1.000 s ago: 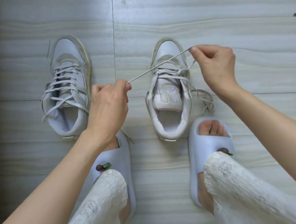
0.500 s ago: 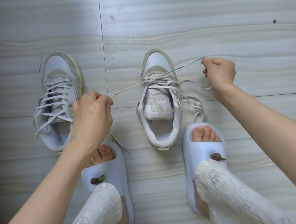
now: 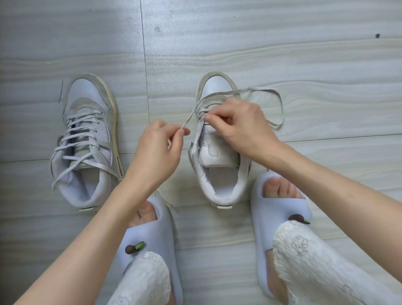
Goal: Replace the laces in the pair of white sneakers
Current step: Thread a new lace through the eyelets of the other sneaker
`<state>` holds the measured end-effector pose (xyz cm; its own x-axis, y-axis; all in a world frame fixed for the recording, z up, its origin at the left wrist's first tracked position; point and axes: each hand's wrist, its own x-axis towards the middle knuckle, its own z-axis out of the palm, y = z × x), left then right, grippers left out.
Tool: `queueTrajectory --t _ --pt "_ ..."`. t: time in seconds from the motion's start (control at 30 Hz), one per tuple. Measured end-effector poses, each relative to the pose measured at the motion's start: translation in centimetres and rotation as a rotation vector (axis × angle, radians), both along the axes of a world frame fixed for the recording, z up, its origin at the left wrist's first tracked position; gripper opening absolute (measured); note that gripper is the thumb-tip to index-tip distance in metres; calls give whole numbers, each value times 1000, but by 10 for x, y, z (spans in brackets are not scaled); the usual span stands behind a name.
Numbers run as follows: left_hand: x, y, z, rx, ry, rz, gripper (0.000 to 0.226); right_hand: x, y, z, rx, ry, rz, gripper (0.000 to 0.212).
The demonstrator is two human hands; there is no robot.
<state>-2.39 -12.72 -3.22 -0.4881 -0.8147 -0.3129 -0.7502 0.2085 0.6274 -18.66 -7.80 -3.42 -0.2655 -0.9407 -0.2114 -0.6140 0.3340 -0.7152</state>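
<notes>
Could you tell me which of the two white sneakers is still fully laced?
The left sneaker, untouched on the floor, keeps its crisscrossed laces. The right sneaker, between both hands, has its lace pulled loose.

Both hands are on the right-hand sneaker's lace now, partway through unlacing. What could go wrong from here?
1. The lace lies in a loose loop on the floor beside the sneaker; pulling could knot or snag it at an eyelet.
2. The left hand only pinches the lace end, so it may slip out.
3. The right hand pinches lace at the tongue and nothing pins the sneaker, so a hard tug might drag or tip it.
</notes>
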Motion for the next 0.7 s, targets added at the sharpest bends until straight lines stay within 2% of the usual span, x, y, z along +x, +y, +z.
queueTrajectory --t 0.07,0.13,0.27,0.4,0.53,0.7 --pt "3 2 0 -109 -17 -122 29 7 -6 3 125 -123 -38 33" --pt "5 2 2 -166 -43 -185 36 8 -11 6 187 -360 -166 37" --pt "2 3 8 -207 -49 -190 45 6 -17 10 244 -576 -307 13" --pt "-4 3 10 -72 -35 -88 40 8 -16 15 211 -580 -310 18" --pt "-6 3 9 -80 -81 -55 43 15 -16 19 199 -530 -298 23" --pt "-7 3 10 -143 50 47 18 24 -19 25 184 -522 -338 28"
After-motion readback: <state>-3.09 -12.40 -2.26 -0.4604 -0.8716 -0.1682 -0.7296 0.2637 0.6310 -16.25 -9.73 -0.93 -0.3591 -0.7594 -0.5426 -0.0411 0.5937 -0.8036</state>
